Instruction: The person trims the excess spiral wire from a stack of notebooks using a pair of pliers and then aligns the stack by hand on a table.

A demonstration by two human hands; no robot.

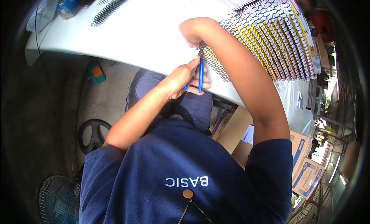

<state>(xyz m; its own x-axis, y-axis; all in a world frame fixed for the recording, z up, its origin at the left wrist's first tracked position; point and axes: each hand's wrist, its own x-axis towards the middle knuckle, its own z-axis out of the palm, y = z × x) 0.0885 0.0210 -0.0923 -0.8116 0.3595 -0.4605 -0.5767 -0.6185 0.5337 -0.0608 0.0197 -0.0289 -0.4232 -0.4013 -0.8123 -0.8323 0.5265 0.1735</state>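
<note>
My left hand is closed round a pair of blue-handled pliers. Their dark jaws point up to the near end of a spiral-bound notebook at the table's front edge. Over that same end bends my right hand, with its fingers curled down on the notebook's coil. Glare and the hand itself hide the fingertips and the exact spot where the jaws meet the wire. Stacked notebooks with black spirals and yellow edges lie to the right, partly behind my right forearm.
The white-covered table spans the front. Loose black coils and a blue tape dispenser lie at its far left. Cardboard boxes stand at lower right, an open carton under the table. A fan is at lower left.
</note>
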